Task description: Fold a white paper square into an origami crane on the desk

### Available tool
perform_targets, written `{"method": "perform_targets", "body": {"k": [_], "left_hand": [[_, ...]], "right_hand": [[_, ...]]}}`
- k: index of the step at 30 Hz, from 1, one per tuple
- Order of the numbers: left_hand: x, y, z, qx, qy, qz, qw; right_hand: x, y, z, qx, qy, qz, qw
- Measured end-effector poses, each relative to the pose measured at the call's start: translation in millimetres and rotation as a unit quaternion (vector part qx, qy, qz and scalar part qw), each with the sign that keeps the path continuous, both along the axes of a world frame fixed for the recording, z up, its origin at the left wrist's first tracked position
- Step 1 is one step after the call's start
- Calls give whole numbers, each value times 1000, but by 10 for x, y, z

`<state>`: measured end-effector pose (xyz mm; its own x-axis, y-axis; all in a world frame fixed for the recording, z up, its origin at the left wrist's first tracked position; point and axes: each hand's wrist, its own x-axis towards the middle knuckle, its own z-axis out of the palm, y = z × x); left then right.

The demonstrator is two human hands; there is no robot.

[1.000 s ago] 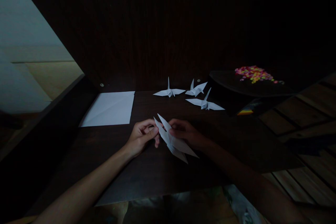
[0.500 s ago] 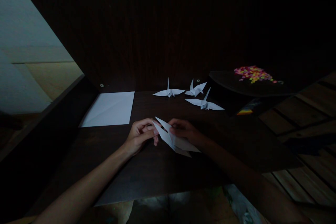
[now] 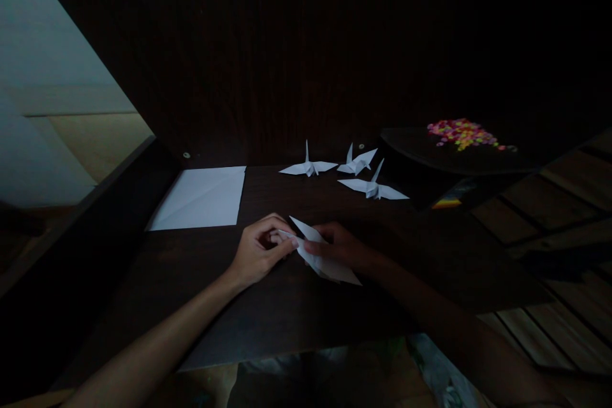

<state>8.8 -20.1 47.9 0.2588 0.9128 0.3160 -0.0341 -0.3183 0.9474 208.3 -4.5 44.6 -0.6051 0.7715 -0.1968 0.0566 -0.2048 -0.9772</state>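
Note:
Between my hands, above the dark wooden desktop, is a piece of folded white paper [image 3: 329,268] with long pointed flaps. My left hand [image 3: 261,250] pinches one narrow flap between thumb and fingers. My right hand [image 3: 339,245] grips the folded body from the right, its thumb on the near face; the fingers behind the paper are partly hidden. Beyond my hands stand three finished white paper cranes: one at the left [image 3: 308,168], one behind at the right [image 3: 357,162], and a nearer one [image 3: 373,189] with wings spread.
A flat sheet of white paper [image 3: 198,197] with a diagonal crease lies at the left. On a rounded dark shelf [image 3: 411,146] at the right sits a heap of small colourful pieces [image 3: 463,132]. A dark panel rises behind the desktop [image 3: 191,280], and a low side board [image 3: 86,223] borders its left.
My left hand has closed its pinch on the flap tip and shifted slightly right. The folded paper has turned a little, and its near flap is now partly covered by my fingers.

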Motion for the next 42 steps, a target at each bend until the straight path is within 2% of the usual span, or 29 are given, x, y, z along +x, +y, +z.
{"method": "perform_targets", "body": {"k": [3,5,9,15,24,34,39,42], "left_hand": [[-13,2,0,80,65,60,993],[-18,2,-8,105,84,72,988],[-18,5,-3,103,86,45,990],[-45,15,61,108,103,-7,989],[-33,21,-2,148,156,28,976],[-29,14,10,117,136,30,983],[-40,0,30,56,56,-7,997],[-45,-4,44,21,31,-20,999]], "right_hand": [[-25,-25,11,-35,26,-10,999],[-40,-34,4,-35,30,-23,999],[-50,-42,-17,-6,20,-29,999],[-68,-64,-19,2,2,-43,999],[-67,-65,-18,72,-55,-89,992],[-83,-80,-77,183,-76,-134,971],[-62,-51,-63,267,-111,-135,948],[-54,-38,-58,293,-112,-131,941]]}}
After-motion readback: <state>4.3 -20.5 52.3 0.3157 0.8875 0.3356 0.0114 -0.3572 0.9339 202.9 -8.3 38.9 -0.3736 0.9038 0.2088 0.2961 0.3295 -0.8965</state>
